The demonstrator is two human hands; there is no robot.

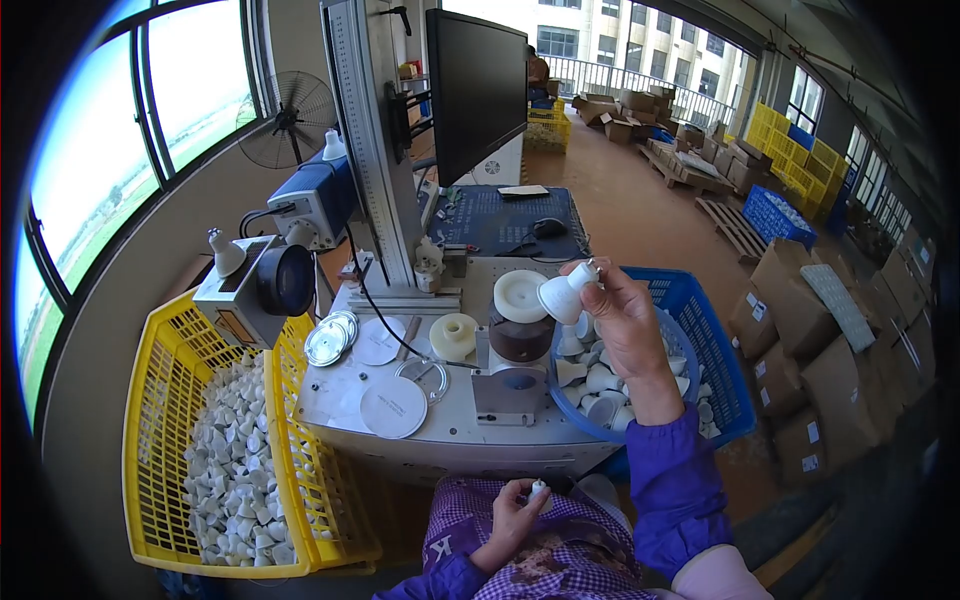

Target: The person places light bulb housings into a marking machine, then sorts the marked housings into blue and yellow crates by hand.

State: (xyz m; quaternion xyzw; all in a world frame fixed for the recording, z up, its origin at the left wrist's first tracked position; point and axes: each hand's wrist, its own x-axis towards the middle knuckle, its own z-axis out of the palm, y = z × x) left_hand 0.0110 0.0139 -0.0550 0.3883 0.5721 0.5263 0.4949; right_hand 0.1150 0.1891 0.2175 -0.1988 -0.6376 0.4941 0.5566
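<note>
My right hand (627, 325) is raised over the bench, its fingers closed around the narrow base of a white spotlight bulb (566, 296). The bulb is tilted, with its wide end toward the round cream fixture (521, 296) and overlapping the fixture's right edge in this view. Low by my lap, my left hand (515, 522) is closed on a second white bulb (539, 490), of which only the tip shows above the fingers. Below my right hand, a round blue basin (683, 345) holds many more white bulbs.
A yellow crate (150, 450) full of white bulbs stands at left. The marking machine's lens (285, 280) and column (372, 150) rise above the bench, beside a monitor (478, 95). Discs and a cream ring (454, 337) lie on the bench. Cardboard boxes (835, 350) stand at right.
</note>
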